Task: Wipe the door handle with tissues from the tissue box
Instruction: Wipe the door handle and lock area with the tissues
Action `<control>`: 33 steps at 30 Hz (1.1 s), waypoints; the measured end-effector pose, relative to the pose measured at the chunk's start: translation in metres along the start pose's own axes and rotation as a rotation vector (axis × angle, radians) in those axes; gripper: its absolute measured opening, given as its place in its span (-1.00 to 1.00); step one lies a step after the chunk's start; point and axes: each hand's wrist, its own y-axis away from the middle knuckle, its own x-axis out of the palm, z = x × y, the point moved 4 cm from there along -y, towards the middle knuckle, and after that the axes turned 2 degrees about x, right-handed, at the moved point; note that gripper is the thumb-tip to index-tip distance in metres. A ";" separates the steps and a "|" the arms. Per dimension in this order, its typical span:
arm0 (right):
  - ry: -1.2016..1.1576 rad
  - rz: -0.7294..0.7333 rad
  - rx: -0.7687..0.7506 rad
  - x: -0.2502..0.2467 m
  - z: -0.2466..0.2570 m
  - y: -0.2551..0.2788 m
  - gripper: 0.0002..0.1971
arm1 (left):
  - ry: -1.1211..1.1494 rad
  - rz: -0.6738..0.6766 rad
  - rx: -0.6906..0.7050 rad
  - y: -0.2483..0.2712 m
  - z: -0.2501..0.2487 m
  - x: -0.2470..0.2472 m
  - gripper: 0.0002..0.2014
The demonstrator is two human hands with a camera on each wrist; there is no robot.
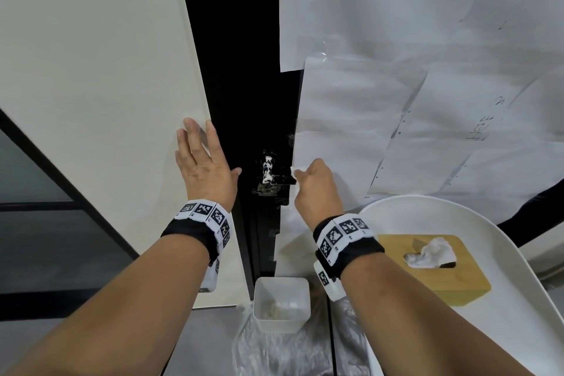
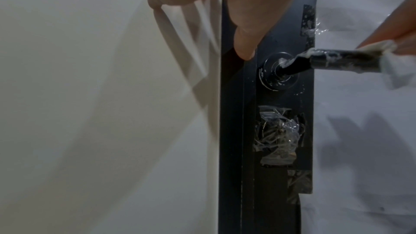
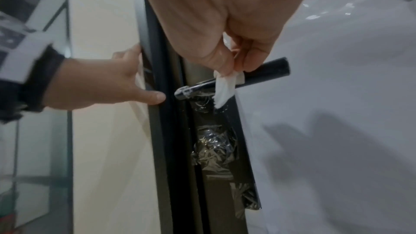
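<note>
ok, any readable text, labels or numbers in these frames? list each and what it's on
Handwriting on the paper sheets taped to the door: faint, showing through sideways, too blurred to read.
Wristbands on the left hand and right hand: black-and-white square marker codes, no letters; tiny characters beside them are too small to read.
Tissue box, white bin, door handle: no text visible.

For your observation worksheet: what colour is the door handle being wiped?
Black, smeared with white residue; the door handle shows best in the left wrist view.
</note>
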 end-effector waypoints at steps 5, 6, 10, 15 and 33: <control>-0.051 0.086 -0.144 0.013 0.021 0.005 -0.60 | -0.025 0.001 0.000 -0.001 0.001 0.001 0.16; -0.086 0.078 -0.165 0.013 0.021 0.006 -0.60 | -0.029 0.001 0.004 -0.001 0.001 0.001 0.17; -0.201 -0.064 0.011 0.002 -0.006 0.004 -0.63 | -0.043 0.001 0.012 -0.001 0.002 0.002 0.17; -0.019 -0.020 0.031 0.002 -0.006 -0.003 -0.64 | -0.045 -0.005 0.002 -0.001 0.000 0.000 0.17; -0.418 0.011 0.067 -0.019 0.006 -0.002 -0.72 | 0.172 -0.038 0.208 0.000 -0.022 -0.019 -0.77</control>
